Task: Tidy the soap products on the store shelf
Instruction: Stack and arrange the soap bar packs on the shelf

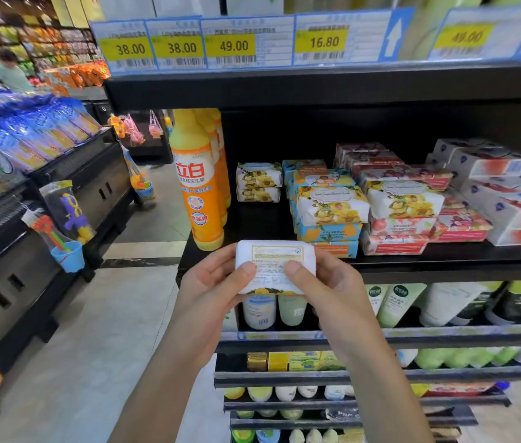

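Store shelf (444, 270); white, maybe floral soap bar (276, 251) in grip: left hand (211, 290), right hand (331, 287).

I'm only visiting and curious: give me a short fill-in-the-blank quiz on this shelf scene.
The left hand and right hand hold one wrapped ___ bar.
The price tag just right of the two 38.00 tags reads ___.
The orange bottle stands to the ___ of the stacked soaps.
Missing words: soap; 49.00; left.
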Available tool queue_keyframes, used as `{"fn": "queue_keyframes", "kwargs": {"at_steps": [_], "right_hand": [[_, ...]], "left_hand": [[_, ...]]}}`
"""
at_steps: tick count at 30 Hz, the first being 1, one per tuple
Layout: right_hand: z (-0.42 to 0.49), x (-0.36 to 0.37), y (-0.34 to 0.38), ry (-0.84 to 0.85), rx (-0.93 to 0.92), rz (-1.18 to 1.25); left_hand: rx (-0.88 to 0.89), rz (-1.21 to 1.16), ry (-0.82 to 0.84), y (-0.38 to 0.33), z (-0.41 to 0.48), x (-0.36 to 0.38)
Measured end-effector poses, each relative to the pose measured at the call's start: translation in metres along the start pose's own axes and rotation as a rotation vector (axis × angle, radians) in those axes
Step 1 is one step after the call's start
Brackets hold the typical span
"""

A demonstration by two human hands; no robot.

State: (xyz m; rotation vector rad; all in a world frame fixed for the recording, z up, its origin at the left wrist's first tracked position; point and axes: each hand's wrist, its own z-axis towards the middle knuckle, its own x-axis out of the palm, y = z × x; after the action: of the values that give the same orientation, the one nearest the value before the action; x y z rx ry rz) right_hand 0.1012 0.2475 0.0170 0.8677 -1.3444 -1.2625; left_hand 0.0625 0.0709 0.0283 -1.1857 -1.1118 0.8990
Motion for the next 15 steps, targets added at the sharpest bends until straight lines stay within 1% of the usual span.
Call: {"fn": "queue_keyframes", "kwargs": {"at_steps": [9, 15], "right_hand": [[-0.018, -0.021, -0.008, 0.009, -0.029, 0.041], [-0.025, -0.035, -0.005, 0.053, -0.126, 0.05]], "left_hand": [[0.017, -0.011, -0.013, 0.009, -0.021, 0.021], [-0.044, 0.005, 0.05, 0.008, -0.033, 0.033]]}}
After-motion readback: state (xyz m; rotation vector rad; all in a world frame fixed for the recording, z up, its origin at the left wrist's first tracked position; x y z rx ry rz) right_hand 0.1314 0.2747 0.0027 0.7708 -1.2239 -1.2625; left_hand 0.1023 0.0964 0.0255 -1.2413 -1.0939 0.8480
